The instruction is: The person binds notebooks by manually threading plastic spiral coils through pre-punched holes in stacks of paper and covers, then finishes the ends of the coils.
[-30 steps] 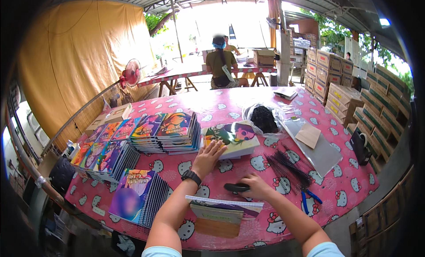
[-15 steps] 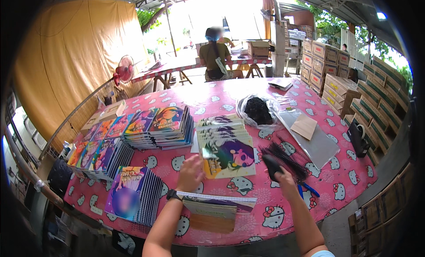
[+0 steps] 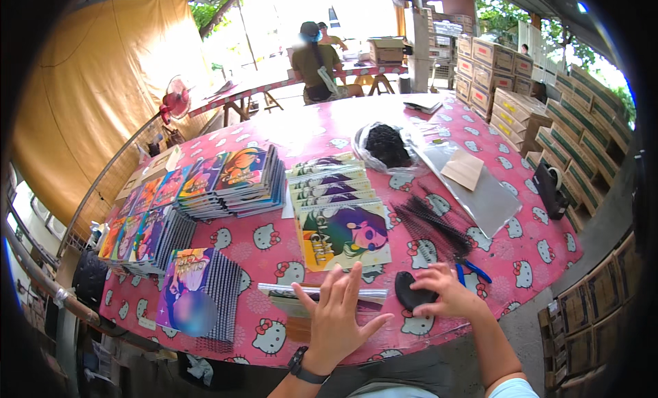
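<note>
My left hand (image 3: 337,322), with a dark wristwatch (image 3: 305,368), hovers open with fingers spread over a low stack of printed sheets (image 3: 277,292) at the table's near side. A brown, wood-like piece (image 3: 297,329) shows at the stack's front, partly hidden by that hand. My right hand (image 3: 449,293) has its fingers curled around the right side of a smooth black rounded object (image 3: 406,293), whose exact kind I cannot make out. Just beyond my left hand lie overlapping illustrated covers (image 3: 343,237) in a row. Blue-handled pliers (image 3: 475,269) are beside my right hand.
Stacks of spiral-bound notebooks (image 3: 185,288) fill the left of the pink patterned table (image 3: 267,237). Black spiral coils (image 3: 439,227), a bag of black material (image 3: 387,146) and a clear sheet (image 3: 497,209) lie right. Cartons (image 3: 579,151) are piled beyond; people sit behind.
My left hand has moved right, over the sheet stack, with fingers spread. My right hand has brought the black rounded object nearer and down, beside the stack. The view has shifted slightly.
</note>
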